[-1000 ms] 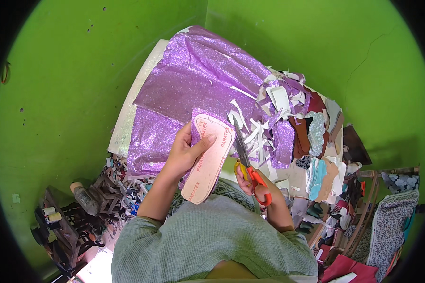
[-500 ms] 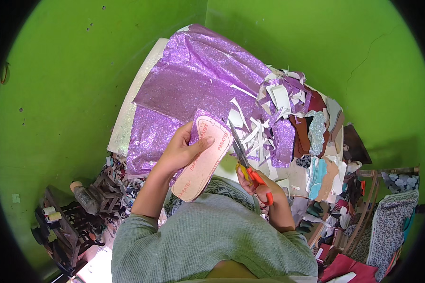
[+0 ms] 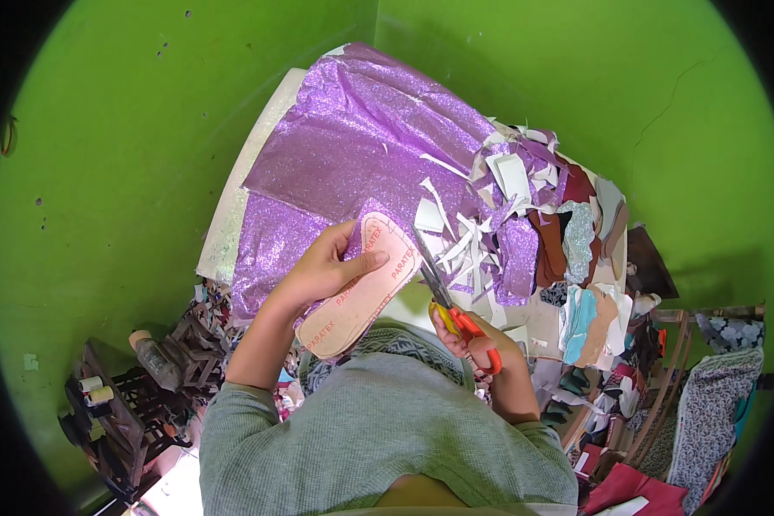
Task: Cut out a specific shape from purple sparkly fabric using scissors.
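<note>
A pale pink insole-shaped piece with red printing is backed by glittery purple material that juts past its upper end. My left hand grips its left side, thumb on the pink face and fingers behind, out of sight. In my right hand are scissors with orange and yellow handles. Their blades point up and lie along the piece's right edge near its upper end; whether they touch it I cannot tell. Large glittery purple sheets spread over the table beyond my hands.
White offcut strips lie right of the piece. Beyond them is a heap of scraps, with stacked cut pieces in turquoise and tan nearer me. A dark wooden rack with thread spools stands at left, patterned fabric at right.
The insole-shaped piece has turned slightly, its lower end swinging left and up with my left hand. The scissors have shifted a little left, and their blades look closer together.
</note>
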`<state>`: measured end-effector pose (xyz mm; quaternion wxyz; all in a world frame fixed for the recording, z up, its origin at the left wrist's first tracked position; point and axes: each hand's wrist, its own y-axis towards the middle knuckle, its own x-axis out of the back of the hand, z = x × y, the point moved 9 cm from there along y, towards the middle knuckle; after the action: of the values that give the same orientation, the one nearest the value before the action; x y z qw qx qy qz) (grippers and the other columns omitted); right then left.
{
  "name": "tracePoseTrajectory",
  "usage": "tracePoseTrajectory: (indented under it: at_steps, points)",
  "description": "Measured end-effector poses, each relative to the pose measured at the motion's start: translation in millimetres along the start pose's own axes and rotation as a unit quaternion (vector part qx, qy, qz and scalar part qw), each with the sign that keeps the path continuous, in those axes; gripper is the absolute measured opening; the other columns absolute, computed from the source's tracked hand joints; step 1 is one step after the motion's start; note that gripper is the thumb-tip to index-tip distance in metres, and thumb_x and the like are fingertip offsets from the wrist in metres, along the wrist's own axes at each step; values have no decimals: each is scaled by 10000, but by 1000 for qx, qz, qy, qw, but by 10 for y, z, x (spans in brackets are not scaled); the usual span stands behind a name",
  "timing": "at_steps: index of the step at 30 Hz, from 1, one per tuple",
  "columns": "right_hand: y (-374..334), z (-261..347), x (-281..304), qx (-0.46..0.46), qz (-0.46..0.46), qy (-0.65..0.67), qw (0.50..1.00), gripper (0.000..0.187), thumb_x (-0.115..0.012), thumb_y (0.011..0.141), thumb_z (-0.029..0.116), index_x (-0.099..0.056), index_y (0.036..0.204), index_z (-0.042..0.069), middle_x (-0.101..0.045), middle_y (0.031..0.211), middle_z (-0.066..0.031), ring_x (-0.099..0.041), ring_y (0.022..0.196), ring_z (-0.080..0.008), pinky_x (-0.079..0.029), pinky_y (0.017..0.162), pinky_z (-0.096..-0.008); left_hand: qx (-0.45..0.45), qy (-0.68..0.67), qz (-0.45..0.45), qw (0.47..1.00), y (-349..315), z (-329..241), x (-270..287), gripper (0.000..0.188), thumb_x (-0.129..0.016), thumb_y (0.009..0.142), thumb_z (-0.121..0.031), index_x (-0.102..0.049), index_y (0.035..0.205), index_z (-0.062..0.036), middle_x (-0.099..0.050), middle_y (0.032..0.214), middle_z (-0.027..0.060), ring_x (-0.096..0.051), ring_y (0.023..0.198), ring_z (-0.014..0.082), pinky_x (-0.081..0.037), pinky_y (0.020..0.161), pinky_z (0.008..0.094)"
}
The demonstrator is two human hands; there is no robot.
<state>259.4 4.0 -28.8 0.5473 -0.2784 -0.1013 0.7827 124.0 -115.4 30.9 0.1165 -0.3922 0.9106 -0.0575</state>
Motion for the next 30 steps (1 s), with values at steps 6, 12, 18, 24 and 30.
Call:
tracePoseTrajectory:
  at_steps: [6,12,18,24,30]
  points:
    - [-35,87,-15,54,7,-12,998,198,-479,792,183,-429,966,102,-399,687,34,-324,503,-40,-264,435,-164,4,0,2,1000,17,-8,12,235,-604,781,-130,-526,965,-5,-599,865,44,-546,769,82,-441,681,236]
    - [-31,-64,80,-30,-18,-28,999,236,-469,815,228,-443,1020,114,-436,732,37,-342,512,-37,-269,437,-171,26,2,22,999,7,15,-13,251,-614,774,-125,-525,975,-5,-600,876,44,-546,780,83,-442,691,236]
    - [-38,122,-34,25,5,-22,999,286,-534,702,145,-423,950,58,-405,681,15,-346,500,-52,-264,426,-178,32,1,29,999,5,3,-20,274,-619,772,-133,-522,994,-6,-603,878,43,-549,770,78,-447,667,227]
    - [-62,170,-24,14,-47,-19,999,299,-523,656,102,-411,925,37,-398,674,3,-336,487,-57,-260,417,-186,25,16,41,999,17,-8,-18,286,-623,772,-156,-523,995,-8,-603,859,35,-545,747,70,-443,641,220]
    - [-42,4,59,-20,-65,20,997,316,-534,661,121,-413,940,35,-404,677,2,-343,484,-56,-265,415,-187,29,32,58,997,47,-25,-88,299,-624,771,-165,-527,1003,-3,-599,853,35,-534,748,67,-436,642,220]
